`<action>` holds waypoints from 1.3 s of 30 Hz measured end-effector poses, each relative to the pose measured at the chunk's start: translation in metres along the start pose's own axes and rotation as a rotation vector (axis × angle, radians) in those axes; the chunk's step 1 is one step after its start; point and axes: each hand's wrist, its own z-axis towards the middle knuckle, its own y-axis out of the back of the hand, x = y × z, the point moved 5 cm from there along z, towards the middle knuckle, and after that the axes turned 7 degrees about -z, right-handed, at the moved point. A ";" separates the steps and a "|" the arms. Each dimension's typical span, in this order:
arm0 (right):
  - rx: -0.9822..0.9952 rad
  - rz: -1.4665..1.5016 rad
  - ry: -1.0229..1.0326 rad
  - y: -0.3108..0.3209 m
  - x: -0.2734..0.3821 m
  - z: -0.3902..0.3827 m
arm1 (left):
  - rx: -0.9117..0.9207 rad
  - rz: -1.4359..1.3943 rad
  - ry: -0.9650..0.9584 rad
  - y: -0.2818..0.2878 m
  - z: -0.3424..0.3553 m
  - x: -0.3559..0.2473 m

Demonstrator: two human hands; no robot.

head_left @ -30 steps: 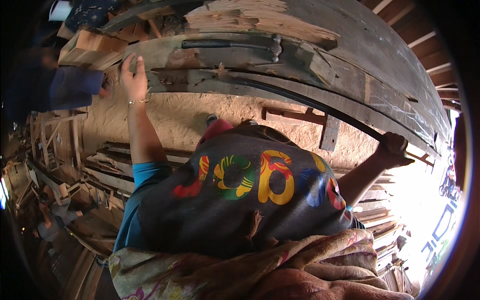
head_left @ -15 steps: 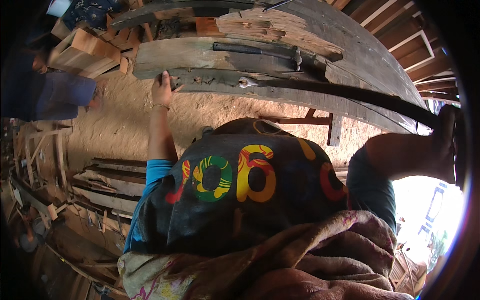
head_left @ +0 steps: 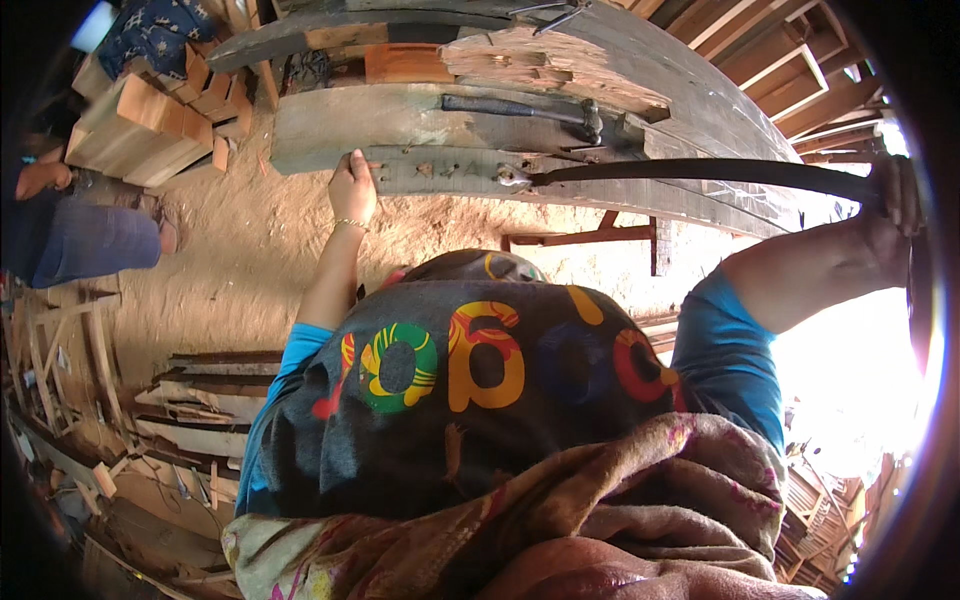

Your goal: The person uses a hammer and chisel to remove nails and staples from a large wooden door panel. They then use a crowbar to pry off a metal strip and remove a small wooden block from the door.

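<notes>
My right hand (head_left: 888,200), dim at the far right rim, is closed around the end of a long dark crowbar (head_left: 700,172). The bar stretches left across a weathered grey plank (head_left: 440,178), and its shiny claw tip rests by a rough, holed spot on the plank. My left hand (head_left: 354,188) grips the plank's near edge close to its left end, thumb on top and fingers hidden beneath. Just beyond the crowbar, a hammer (head_left: 520,108) with a dark handle lies on the wood, its head to the right.
A splintered board (head_left: 555,65) and pincers (head_left: 560,14) lie farther back. Stacked wooden blocks (head_left: 140,130) stand at the upper left, near another person's hand (head_left: 42,178) and leg. Old planks (head_left: 200,405) lie on the ground at left. A wooden support (head_left: 600,236) shows below the plank.
My right hand has risen in the picture, and the crowbar now lies more level, its claw still at the plank. My left hand remains on the plank's edge. The view has shifted slightly.
</notes>
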 end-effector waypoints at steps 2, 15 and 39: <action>-0.069 -0.023 0.023 0.020 0.017 -0.019 | 0.042 -0.047 -0.013 -0.016 0.004 -0.005; -0.340 -0.099 0.112 0.088 0.008 -0.074 | 0.077 0.007 0.007 -0.025 0.012 0.006; -0.523 -0.098 0.240 0.160 -0.022 -0.112 | 0.009 -0.026 0.029 -0.024 0.007 0.002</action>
